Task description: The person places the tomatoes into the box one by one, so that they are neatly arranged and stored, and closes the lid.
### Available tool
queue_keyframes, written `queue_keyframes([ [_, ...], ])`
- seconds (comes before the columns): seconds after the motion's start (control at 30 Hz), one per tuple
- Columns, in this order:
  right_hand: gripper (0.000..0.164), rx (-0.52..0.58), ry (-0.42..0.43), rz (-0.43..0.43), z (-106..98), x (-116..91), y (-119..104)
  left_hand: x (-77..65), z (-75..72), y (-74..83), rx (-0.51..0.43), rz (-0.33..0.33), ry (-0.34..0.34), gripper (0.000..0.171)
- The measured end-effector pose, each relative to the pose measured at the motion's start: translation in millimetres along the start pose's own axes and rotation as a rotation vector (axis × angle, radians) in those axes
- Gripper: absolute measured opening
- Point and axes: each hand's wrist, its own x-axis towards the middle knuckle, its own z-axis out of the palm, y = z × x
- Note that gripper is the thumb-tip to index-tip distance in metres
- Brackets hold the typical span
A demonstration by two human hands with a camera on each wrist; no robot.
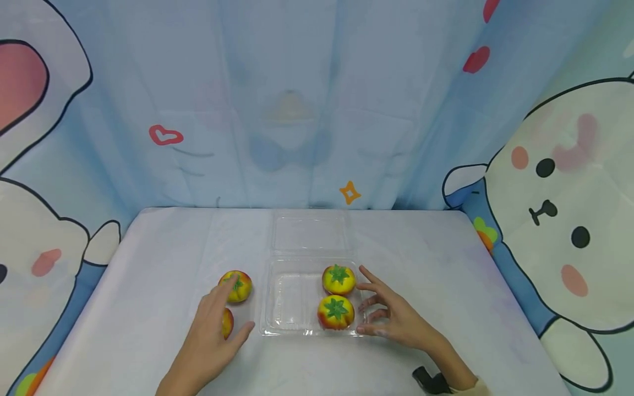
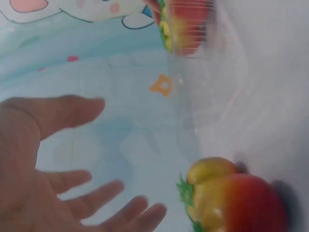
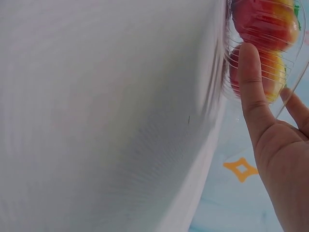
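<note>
Two fruits in clear container, right side; two loose fruits left of container, gap between. Left hand above loose fruits, fingers wide, holding nothing. Right hand at container's right edge, fingers parted, contact unclear. Tabletop extends past container both sides.

A clear box by the right hand holds fruits.

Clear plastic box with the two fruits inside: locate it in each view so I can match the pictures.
Head: the clear plastic box sits in the lower middle.
Left wrist: the box is right of centre, running down from the top edge.
Right wrist: the box is in the upper right corner.
Shared landmark: the orange four-pointed star.
</note>
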Motion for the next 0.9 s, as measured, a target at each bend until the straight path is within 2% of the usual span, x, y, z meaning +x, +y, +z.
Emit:
queue_keyframes([
  [0.07,0.084,-0.002,-0.001,-0.007,-0.6,0.1,-0.7,-5.5,-1.4,-5.4,0.026,-0.053,0.047,0.089],
  [0.17,0.084,-0.001,-0.009,-0.014,-1.4,0.9,-0.8,-12.5,-1.0,-16.1,0.057,-0.167,0.07,0.087],
  [0.33,0.084,-0.008,-0.018,-0.008,-2.3,2.2,0.3,-20.3,-1.4,-36.6,0.077,-0.379,-0.02,0.089],
  [0.5,0.085,-0.018,-0.02,-0.009,-2.4,1.6,0.6,-22.1,4.1,-50.3,0.036,-0.533,-0.122,0.092],
  [0.63,0.084,-0.026,-0.02,-0.017,-2.0,2.1,1.6,-23.9,11.6,-58.5,-0.03,-0.586,-0.142,0.091],
  [0.9,0.084,-0.033,-0.017,-0.016,-2.3,1.6,1.1,-25.8,18.1,-64.5,-0.111,-0.619,-0.118,0.082],
])
